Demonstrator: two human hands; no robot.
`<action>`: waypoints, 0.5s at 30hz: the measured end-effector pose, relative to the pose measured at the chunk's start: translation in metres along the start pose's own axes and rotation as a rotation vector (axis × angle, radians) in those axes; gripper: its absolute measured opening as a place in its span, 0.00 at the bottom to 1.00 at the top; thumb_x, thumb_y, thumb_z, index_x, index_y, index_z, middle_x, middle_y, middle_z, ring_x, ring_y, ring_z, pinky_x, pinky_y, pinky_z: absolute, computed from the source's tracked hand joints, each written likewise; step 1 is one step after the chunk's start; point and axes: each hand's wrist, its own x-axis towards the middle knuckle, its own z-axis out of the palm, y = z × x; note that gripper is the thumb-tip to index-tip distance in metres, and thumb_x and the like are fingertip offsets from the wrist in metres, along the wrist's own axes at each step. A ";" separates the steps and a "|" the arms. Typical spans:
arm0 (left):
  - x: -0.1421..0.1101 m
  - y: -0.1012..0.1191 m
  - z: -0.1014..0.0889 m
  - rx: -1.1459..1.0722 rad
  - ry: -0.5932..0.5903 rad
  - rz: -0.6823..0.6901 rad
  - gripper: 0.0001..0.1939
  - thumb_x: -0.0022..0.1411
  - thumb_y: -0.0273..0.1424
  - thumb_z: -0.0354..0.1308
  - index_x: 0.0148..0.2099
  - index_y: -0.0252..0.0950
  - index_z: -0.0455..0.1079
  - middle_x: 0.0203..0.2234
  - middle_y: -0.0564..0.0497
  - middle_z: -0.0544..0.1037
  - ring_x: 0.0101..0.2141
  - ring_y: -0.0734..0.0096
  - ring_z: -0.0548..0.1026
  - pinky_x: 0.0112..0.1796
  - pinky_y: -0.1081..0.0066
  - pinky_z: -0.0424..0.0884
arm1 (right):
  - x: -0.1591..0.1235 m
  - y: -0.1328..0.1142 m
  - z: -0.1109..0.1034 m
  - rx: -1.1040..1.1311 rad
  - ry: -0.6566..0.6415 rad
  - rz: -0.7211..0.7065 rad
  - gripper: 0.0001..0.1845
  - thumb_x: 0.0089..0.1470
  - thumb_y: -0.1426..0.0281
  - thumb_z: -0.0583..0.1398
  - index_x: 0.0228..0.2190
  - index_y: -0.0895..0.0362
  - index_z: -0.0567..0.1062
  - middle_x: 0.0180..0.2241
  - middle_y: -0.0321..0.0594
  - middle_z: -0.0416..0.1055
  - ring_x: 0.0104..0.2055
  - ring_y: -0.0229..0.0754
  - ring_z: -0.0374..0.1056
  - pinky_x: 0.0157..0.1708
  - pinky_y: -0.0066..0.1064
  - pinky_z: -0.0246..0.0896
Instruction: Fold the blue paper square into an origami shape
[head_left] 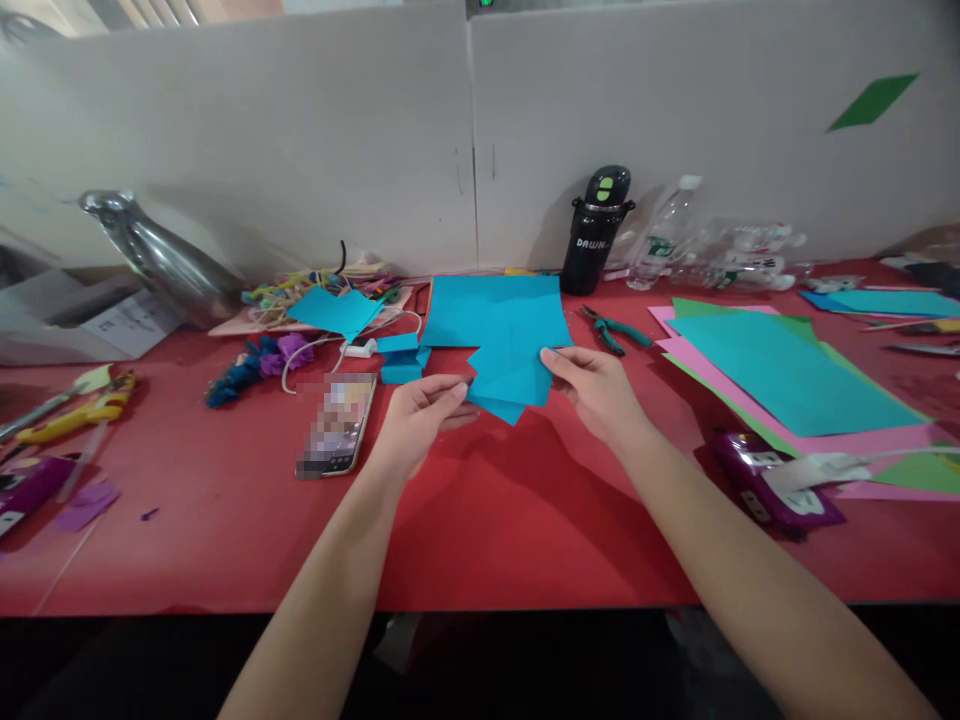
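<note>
Both my hands hold a small stack of blue paper squares [510,385] just above the red table [487,520]. My left hand [420,415] pinches the stack's left corner with thumb and fingers closed. My right hand [592,385] pinches its right edge. Behind the stack a larger blue sheet [491,310] lies flat on the table. A few small blue paper pieces [401,360] sit just left of the stack.
A phone [337,425] lies left of my left hand. Green pliers [611,330], a black bottle [596,230] and clear plastic bottles [667,235] stand behind. Coloured sheets [795,385] lie right, a purple packet [772,480] beside them. Craft clutter [315,300] and a yellow cutter [75,412] lie left.
</note>
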 end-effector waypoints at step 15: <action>0.001 0.004 -0.001 0.080 0.140 0.190 0.20 0.49 0.38 0.73 0.44 0.35 0.79 0.34 0.47 0.83 0.34 0.68 0.80 0.36 0.71 0.75 | -0.007 -0.008 -0.003 0.005 -0.334 0.115 0.14 0.44 0.62 0.72 0.31 0.54 0.77 0.33 0.36 0.75 0.36 0.39 0.71 0.42 0.35 0.69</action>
